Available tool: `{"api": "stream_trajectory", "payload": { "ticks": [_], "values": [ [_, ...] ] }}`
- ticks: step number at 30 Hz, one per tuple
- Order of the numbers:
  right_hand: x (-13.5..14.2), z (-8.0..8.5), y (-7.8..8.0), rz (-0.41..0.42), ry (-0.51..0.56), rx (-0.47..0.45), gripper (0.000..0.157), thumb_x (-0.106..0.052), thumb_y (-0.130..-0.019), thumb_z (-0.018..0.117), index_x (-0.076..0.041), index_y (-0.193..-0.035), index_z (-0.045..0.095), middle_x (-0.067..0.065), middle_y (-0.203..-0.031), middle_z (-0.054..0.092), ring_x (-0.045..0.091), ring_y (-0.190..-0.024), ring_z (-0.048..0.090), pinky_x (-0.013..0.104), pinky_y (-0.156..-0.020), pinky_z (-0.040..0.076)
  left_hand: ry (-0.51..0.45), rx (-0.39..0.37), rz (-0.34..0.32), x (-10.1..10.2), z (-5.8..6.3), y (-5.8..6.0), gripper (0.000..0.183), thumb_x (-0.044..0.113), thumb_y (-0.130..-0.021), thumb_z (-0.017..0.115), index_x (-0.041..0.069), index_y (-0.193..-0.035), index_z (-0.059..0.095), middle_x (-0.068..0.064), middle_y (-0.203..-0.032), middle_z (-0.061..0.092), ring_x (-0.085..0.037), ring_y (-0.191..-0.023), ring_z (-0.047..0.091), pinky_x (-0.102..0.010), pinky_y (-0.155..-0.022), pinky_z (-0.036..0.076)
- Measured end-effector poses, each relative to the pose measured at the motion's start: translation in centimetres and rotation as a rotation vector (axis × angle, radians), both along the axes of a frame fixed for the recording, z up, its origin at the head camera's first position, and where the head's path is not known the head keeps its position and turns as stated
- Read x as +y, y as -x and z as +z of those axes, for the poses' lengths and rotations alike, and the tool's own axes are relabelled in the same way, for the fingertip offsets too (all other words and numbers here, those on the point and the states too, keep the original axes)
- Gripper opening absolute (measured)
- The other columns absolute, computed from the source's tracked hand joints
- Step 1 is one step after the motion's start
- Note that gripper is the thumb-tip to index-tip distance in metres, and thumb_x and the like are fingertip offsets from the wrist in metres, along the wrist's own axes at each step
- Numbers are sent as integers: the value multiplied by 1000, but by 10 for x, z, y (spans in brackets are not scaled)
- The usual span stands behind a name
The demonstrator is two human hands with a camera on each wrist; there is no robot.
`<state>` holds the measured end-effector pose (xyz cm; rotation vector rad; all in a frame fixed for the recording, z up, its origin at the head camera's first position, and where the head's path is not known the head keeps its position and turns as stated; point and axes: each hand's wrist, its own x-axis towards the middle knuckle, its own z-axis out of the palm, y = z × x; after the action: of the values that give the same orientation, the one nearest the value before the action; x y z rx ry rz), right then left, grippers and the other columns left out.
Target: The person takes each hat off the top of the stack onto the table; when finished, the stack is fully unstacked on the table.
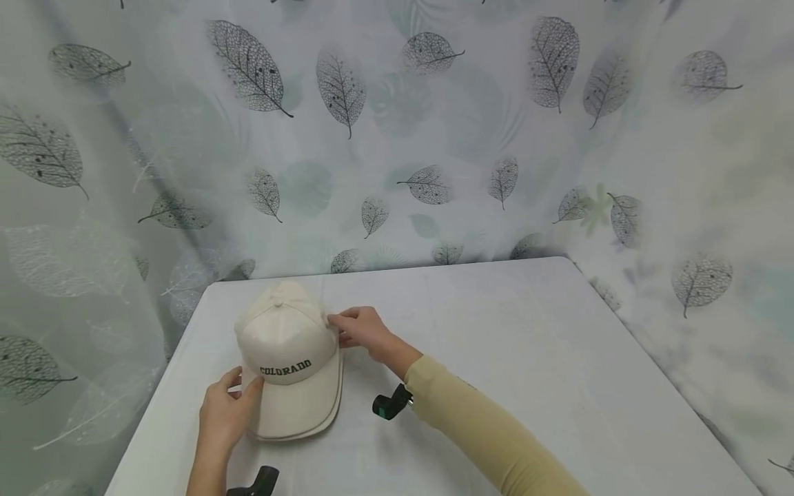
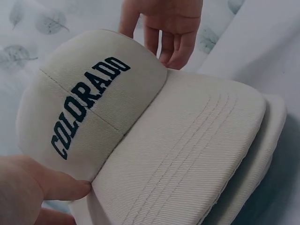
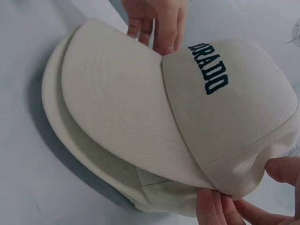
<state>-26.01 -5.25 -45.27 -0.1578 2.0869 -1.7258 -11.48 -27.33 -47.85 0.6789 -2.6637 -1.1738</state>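
A cream baseball cap (image 1: 287, 348) with dark "COLORADO" lettering lies toward the left of the table, its brim facing me. It is stacked over a second cream cap (image 3: 110, 166), whose brim shows below the upper one; most of its crown is hidden. My left hand (image 1: 225, 412) holds the upper cap's left side, thumb at the seam where crown meets brim in the left wrist view. On the opposite side, my right hand (image 1: 367, 333) pinches the upper cap's lower edge near the brim's corner, with thumb and fingers around the fabric in the right wrist view.
The caps rest on a white-covered table (image 1: 496, 386), which extends far to the right. A curtain (image 1: 384, 138) with printed leaves hangs behind the table's back edge and along its sides. Small black devices (image 1: 389, 404) sit by both wrists.
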Motion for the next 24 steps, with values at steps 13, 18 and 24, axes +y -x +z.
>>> {"api": "stream_trajectory", "payload": {
  "ticks": [13, 18, 24],
  "values": [
    [12, 22, -1, 4, 45, 42, 40, -33, -93, 70, 1, -115, 66, 8, -100, 66, 19, -79, 70, 33, -74, 58, 6, 67, -5, 11, 21, 0, 68, 38, -100, 56, -10, -145, 39, -34, -136, 46, -49, -115, 54, -60, -83, 52],
    [21, 38, 1, 15, 60, 67, 38, -32, -93, 70, 0, -113, 67, 8, -102, 66, 19, -81, 70, 31, -74, 58, 13, 117, -10, 18, 33, 4, 67, 38, -100, 55, -9, -145, 40, -33, -135, 48, -48, -113, 54, -61, -82, 52],
    [37, 52, 8, 0, 76, 98, 38, -31, -93, 70, 0, -114, 67, 9, -104, 66, 21, -84, 70, 31, -74, 58, -12, 151, -33, 31, 50, 12, 64, 38, -100, 56, -3, -147, 42, -29, -136, 48, -43, -113, 52, -60, -85, 49]
  ]
}}
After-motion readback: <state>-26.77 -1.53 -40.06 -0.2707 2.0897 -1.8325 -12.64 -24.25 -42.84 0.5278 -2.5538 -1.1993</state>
